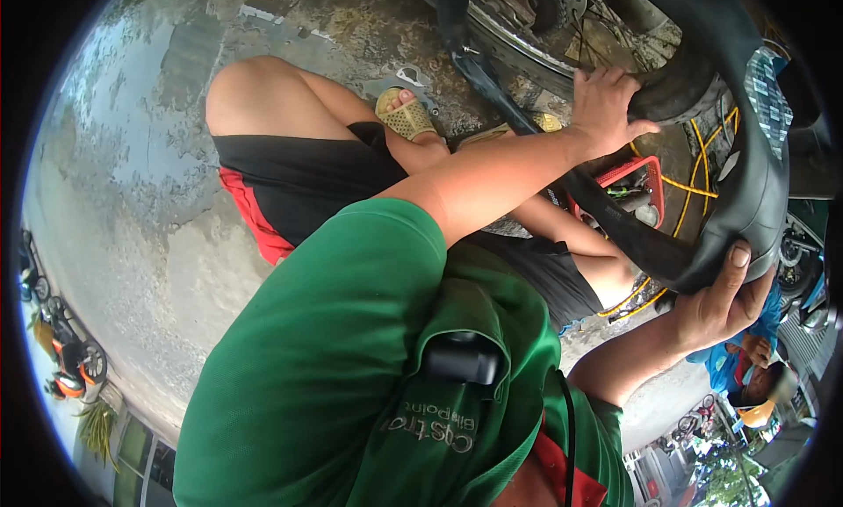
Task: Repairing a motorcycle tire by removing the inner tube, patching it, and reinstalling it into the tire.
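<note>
My left hand (606, 112) reaches to the lower edge of the wheel's black tire (676, 90), fingers spread and slightly bent against it, thumb sticking out. My right hand (724, 305) grips a wide, limp black inner tube (738, 235) between thumb and fingers at the right. The tube loops up past the wheel and back down under my left forearm, with a metal valve on its narrow stretch. Above, the wheel's rim (500, 42) shows with its spokes and hub, partly out of frame.
A red basket of tools (652, 178) and a yellow hose (702, 191) lie beside my crossed legs, near my yellow sandal (391, 103). Another person in blue (738, 366) is at the lower right. Motorbikes (70, 358) stand at the left edge on wet concrete (140, 156).
</note>
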Available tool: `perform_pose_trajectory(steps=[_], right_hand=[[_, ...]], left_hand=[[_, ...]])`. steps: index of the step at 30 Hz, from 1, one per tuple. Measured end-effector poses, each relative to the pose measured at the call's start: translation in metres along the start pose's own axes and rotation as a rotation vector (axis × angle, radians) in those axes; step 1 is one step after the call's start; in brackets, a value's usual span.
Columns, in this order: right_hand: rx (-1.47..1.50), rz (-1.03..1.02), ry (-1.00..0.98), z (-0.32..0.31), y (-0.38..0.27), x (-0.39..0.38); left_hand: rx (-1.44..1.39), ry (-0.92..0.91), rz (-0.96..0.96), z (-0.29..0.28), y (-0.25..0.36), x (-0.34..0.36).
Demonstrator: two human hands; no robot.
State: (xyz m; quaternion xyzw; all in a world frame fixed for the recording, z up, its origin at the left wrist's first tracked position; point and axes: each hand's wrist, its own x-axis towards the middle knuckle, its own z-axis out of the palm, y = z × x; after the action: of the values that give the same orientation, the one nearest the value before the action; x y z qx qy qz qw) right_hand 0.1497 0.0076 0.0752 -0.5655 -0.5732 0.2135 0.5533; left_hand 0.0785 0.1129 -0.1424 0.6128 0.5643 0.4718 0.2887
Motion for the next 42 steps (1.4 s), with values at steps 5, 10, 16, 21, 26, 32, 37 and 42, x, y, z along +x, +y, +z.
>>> perform_pose_trajectory(steps=[5, 10, 16, 21, 26, 32, 37, 42], right_hand=[[0.006, -0.024, -0.031, 0.013, -0.002, 0.008], [-0.056, -0.058, -0.122, 0.028, 0.000, 0.015], [-0.082, -0.048, -0.119, 0.040, 0.003, 0.029], [-0.090, -0.023, -0.141, 0.042, 0.006, 0.037], [-0.115, -0.032, -0.164, 0.039, 0.012, 0.039], [-0.111, -0.023, -0.155, 0.039, 0.016, 0.040], [-0.172, -0.014, -0.185, 0.045, 0.013, 0.041], [-0.181, -0.019, -0.208, 0.048, 0.015, 0.039]], left_hand=[[0.206, -0.196, -0.135, 0.001, -0.027, -0.022], [0.126, -0.139, -0.134, -0.006, -0.015, -0.044], [-0.178, -0.151, -0.162, -0.001, 0.033, -0.014], [-0.202, -0.203, -0.252, -0.002, 0.024, -0.018], [-0.202, -0.163, -0.069, 0.011, 0.009, -0.036], [-0.208, -0.462, -0.163, -0.001, -0.037, -0.035], [0.012, -0.634, -0.195, -0.024, -0.090, -0.024], [0.184, -0.474, -0.277, -0.029, -0.078, -0.025]])
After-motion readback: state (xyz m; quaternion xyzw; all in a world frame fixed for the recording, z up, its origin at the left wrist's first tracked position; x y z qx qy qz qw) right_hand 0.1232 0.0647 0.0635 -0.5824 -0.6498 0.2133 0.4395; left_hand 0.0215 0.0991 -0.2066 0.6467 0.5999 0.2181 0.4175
